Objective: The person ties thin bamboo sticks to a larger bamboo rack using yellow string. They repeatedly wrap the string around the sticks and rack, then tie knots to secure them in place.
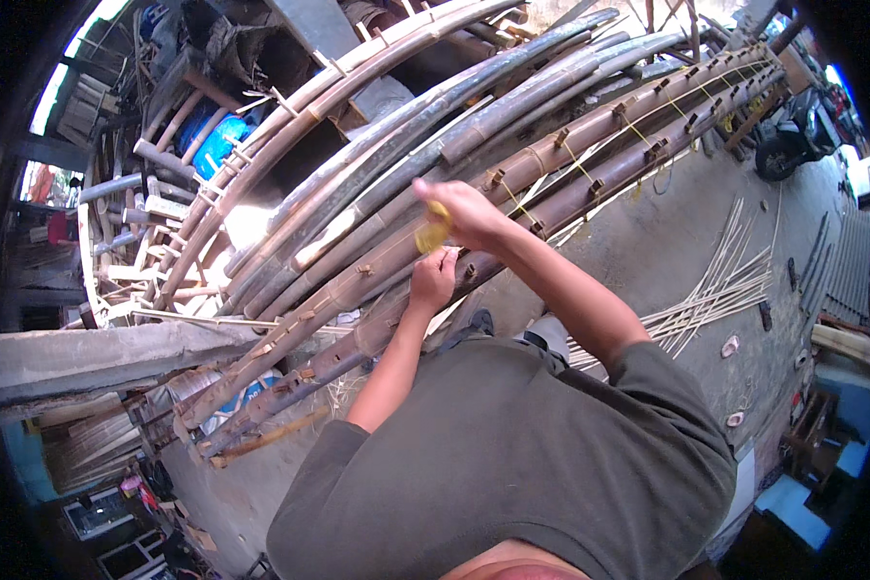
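Observation:
Two long brown bamboo poles run side by side in front of me, the far pole [522, 172] and the near pole [638, 164]. Short pegs [561, 138] stick out of both, and yellow cord [577, 159] spans the gap between them at several pegs. My right hand [464, 215] is raised over the poles, closed round a small bundle of yellow cord [434, 230], slightly blurred. Just below it, my left hand [435, 277] is pinched shut beside a peg [470, 273] on the near pole. What its fingertips hold is too small to make out.
More bamboo poles [377, 145] lie stacked beyond, beside a curved bamboo ladder-like frame [261, 159]. Thin bamboo sticks [715, 290] are spread over the concrete floor [648, 222] at right. A concrete ledge [116, 358] stands at left. A vehicle's black wheel [775, 158] shows far right.

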The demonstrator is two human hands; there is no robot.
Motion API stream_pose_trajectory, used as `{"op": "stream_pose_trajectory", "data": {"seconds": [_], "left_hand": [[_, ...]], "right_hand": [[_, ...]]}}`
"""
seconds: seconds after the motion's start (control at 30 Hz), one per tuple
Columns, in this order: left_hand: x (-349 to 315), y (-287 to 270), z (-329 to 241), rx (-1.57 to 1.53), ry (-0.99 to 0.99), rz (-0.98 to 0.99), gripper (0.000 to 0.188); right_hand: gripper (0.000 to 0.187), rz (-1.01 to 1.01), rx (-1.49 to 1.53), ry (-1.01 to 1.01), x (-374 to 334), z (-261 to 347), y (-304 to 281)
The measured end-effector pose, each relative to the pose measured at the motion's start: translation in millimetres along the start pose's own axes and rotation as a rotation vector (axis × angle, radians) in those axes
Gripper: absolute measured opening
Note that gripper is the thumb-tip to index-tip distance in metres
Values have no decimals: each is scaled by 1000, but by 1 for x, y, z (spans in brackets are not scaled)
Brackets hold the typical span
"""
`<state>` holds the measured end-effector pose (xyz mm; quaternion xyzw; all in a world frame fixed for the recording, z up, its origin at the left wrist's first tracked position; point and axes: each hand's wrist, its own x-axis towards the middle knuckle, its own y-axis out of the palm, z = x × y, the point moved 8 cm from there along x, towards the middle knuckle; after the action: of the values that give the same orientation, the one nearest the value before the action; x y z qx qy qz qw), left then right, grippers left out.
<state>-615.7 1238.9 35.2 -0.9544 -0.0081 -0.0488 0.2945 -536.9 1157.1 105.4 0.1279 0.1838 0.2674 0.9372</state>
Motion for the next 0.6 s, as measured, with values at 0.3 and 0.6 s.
{"op": "stream_pose_trajectory", "data": {"seconds": [0.3,0.6], "left_hand": [[46,-22,-48,-520,43,50,28],[166,5,65,493,-141,101,28]], "right_hand": [[45,98,-863,-273,-113,-101,20],[43,-745,1211,-588,-198,-139,-195]]}}
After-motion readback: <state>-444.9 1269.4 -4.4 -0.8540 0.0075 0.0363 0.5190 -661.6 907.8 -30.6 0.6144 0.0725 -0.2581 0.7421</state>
